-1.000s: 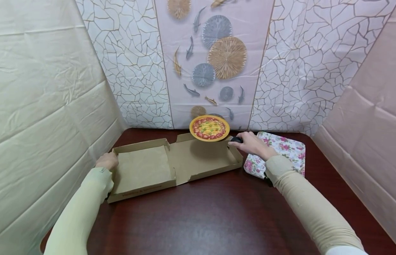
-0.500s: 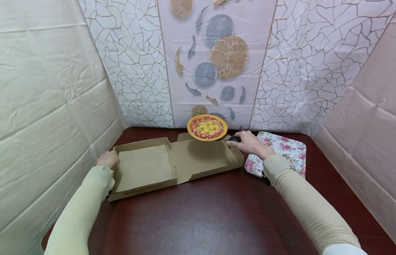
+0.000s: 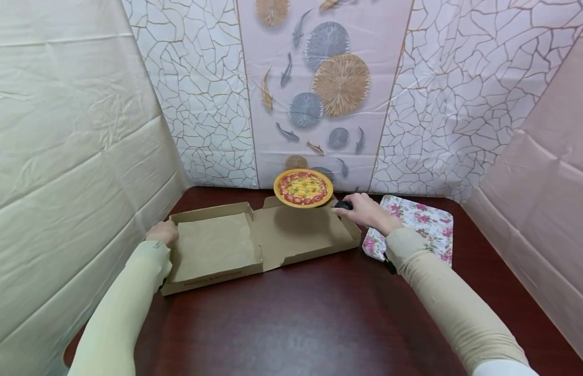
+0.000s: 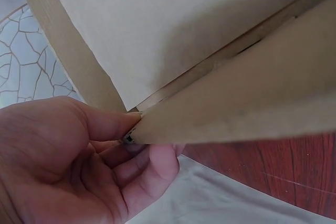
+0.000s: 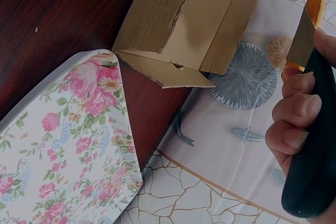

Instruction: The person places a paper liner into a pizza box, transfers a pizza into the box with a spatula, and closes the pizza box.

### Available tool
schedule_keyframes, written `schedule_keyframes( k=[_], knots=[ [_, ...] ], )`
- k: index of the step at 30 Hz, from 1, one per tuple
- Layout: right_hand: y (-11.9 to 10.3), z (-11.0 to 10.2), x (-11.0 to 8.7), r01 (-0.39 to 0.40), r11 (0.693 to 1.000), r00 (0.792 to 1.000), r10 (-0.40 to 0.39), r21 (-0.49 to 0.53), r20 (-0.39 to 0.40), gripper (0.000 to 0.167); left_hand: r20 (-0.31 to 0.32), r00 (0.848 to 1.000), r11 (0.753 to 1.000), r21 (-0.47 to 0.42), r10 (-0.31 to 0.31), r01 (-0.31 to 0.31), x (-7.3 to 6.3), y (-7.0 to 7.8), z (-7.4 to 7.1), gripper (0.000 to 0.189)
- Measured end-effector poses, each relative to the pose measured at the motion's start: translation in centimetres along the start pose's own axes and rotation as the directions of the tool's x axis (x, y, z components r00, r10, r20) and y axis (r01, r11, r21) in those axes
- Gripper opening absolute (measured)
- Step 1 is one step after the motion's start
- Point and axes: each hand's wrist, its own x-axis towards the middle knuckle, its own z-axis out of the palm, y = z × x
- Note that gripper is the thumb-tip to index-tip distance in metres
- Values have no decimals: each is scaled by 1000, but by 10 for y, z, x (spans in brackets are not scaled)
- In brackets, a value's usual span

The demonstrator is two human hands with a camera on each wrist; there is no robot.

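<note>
My right hand (image 3: 371, 211) grips the black handle of a pizza server (image 5: 310, 166), its fingers curled round it. On the server's metal blade rests a round pizza (image 3: 303, 188) with red and yellow topping and an orange-yellow rim. Server and pizza hang above the lid half of an unfolded cardboard pizza box (image 3: 272, 261), casting a shadow there. At the box's left end, my left hand (image 3: 163, 232) pinches the side wall between thumb and fingers, as the left wrist view shows. A sheet of brown paper (image 3: 216, 243) lines the box's left half.
A white tray (image 3: 425, 224) with pink flowers lies right of the box, partly behind the right forearm. The dark red table (image 3: 291, 318) extends in front. Patterned cloth (image 3: 206, 104) hangs behind, with plain cloth at both sides.
The pizza on its server has shifted slightly left over the box, along with my right hand. My left hand keeps its hold on the box wall. The head view has turned slightly left.
</note>
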Motion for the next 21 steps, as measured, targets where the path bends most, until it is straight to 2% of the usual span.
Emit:
schedule_keyframes(
  k=[10,21],
  knots=[
    [-3,3,3,11,1000,1000,-11,4,-13,33,4,1000,1000,-4,5,-5,3,-3,0,41],
    [-11,6,6,6,1000,1000,-6,9,-8,36,26,999,999,-26,19,-18,1,-5,-1,38]
  ],
)
